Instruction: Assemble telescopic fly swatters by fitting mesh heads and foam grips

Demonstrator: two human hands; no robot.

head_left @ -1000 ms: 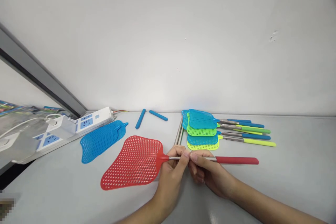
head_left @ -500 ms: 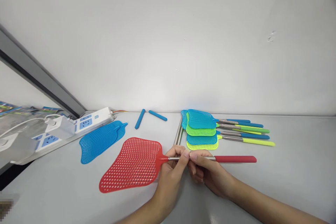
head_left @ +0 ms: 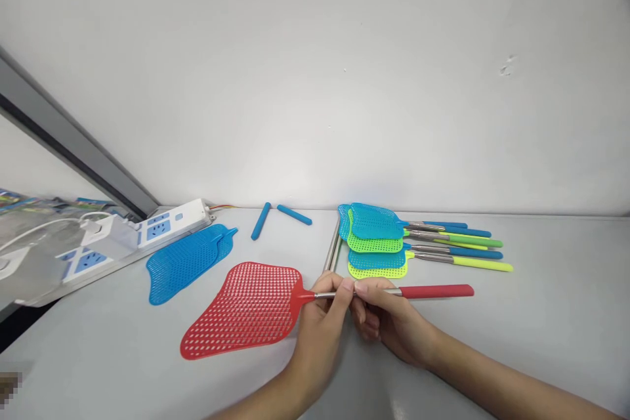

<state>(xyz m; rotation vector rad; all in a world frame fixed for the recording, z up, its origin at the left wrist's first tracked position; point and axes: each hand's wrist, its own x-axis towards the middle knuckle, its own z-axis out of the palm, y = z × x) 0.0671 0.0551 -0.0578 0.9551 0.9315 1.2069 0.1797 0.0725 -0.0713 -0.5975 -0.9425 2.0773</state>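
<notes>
Both hands grip the metal rod of a red fly swatter (head_left: 246, 308), held level above the table. My left hand (head_left: 322, 325) is closed on the rod close to the red mesh head. My right hand (head_left: 388, 321) pinches it just beside, nearer the red handle (head_left: 437, 291), and the two thumbs almost meet. Behind my hands lies a stack of blue, green and yellow fly swatters (head_left: 377, 221), handles to the right. Bare metal rods (head_left: 333, 249) lie by its left edge, partly hidden by my left hand.
Blue swatter heads (head_left: 184, 266) without rods lie stacked at the left. Two loose blue handles (head_left: 260, 221) rest near the wall (head_left: 315, 79). A white power strip (head_left: 184, 213) with plugs and cables runs along the table's left side.
The red swatter has tilted slightly, its handle end a little higher and its mesh head shifted slightly left. Both hands keep their hold on the rod.
</notes>
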